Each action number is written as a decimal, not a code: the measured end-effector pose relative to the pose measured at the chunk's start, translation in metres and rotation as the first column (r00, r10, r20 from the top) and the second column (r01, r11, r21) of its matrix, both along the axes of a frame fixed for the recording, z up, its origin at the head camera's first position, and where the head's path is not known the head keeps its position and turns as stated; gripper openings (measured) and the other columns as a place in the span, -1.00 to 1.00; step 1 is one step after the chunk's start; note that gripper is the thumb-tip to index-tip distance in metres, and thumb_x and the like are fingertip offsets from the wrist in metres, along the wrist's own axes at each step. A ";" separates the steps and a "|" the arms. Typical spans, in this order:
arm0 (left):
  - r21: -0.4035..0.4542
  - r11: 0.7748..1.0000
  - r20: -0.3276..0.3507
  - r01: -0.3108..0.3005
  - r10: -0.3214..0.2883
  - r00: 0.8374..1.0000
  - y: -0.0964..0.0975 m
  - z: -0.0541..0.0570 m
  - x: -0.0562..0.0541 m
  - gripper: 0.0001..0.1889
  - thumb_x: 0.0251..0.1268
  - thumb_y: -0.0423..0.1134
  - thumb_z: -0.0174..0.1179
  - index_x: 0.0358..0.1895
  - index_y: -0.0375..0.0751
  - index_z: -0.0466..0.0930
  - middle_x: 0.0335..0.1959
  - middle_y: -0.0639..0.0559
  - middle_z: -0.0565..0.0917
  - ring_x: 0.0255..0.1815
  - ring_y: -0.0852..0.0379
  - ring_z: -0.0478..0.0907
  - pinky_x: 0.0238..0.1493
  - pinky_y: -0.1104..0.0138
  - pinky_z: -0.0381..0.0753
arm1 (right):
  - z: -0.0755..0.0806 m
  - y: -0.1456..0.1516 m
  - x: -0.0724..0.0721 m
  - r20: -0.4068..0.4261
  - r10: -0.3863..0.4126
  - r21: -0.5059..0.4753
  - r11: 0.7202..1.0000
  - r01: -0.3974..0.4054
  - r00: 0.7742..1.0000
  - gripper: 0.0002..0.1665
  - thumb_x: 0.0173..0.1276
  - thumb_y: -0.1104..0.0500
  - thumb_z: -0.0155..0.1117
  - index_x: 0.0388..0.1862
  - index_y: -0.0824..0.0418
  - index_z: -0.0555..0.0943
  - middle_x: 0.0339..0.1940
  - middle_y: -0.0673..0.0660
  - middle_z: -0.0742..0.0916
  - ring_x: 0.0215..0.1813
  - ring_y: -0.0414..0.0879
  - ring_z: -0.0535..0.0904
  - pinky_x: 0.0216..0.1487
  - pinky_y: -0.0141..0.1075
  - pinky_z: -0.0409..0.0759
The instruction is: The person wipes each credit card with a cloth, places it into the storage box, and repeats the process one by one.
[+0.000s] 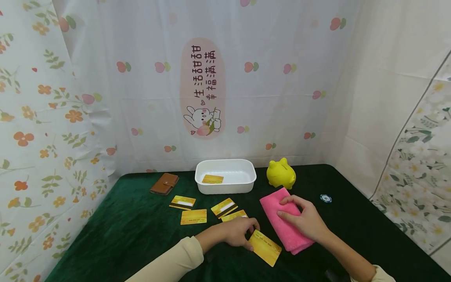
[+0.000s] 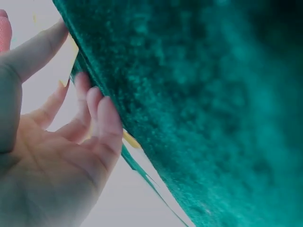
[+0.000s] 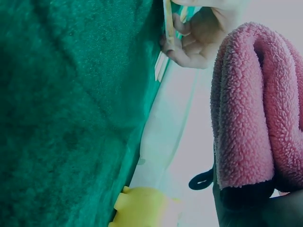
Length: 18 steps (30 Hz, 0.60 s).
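My left hand pinches a gold bank card at its upper left edge, thumb to fingers, low over the green cloth. The card tilts, with its face toward the head camera. In the left wrist view that card is a thin bright strip between thumb and index finger. My right hand grips a folded pink towel from its right side, thumb and fingers on top. Seen from the right wrist, the towel shows thick fluffy folds, a dark edge and a small black loop.
Several other gold cards lie on the dark green cloth, left of the towel. Behind them stands a white tray with one card inside. A brown wallet, a yellow piggy bank and a poker chip are around it.
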<state>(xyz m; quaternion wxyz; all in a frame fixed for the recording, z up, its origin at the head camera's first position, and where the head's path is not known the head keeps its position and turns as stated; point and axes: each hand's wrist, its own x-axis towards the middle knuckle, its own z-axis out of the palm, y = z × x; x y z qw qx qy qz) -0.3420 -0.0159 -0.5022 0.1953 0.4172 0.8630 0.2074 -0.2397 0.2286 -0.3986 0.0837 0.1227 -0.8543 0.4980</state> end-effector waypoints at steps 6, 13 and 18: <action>0.081 0.995 0.024 -0.050 0.048 0.999 -0.005 0.041 0.034 -0.52 0.22 -0.16 0.42 0.16 0.13 0.43 -0.25 0.31 0.59 -0.33 0.38 0.50 -0.26 0.49 0.54 | 0.000 0.000 0.000 0.008 0.007 -0.006 1.000 -0.007 1.000 -0.66 0.29 0.12 0.43 -0.04 0.20 0.56 -0.14 0.26 0.62 -0.46 0.03 0.60 -0.45 -0.21 0.66; 0.198 0.969 0.132 -0.146 0.122 0.984 -0.016 0.075 0.062 -0.58 0.21 -0.35 0.39 0.13 -0.05 0.54 -0.32 0.22 0.60 -0.39 0.35 0.56 -0.28 0.49 0.59 | 0.002 -0.002 -0.001 -0.005 0.025 -0.020 0.999 -0.025 1.000 -0.67 0.30 0.13 0.43 -0.05 0.21 0.56 -0.15 0.25 0.62 -0.43 0.03 0.60 -0.44 -0.21 0.66; 0.314 0.915 0.309 -0.254 0.154 0.939 -0.030 0.075 0.066 -0.60 0.19 -0.45 0.37 0.09 -0.12 0.56 -0.33 0.12 0.61 -0.45 0.23 0.65 -0.36 0.40 0.67 | 0.005 -0.005 0.002 0.053 0.033 -0.054 0.998 -0.030 0.998 -0.64 0.30 0.12 0.43 -0.03 0.22 0.54 -0.13 0.27 0.61 -0.44 0.06 0.63 -0.43 -0.19 0.68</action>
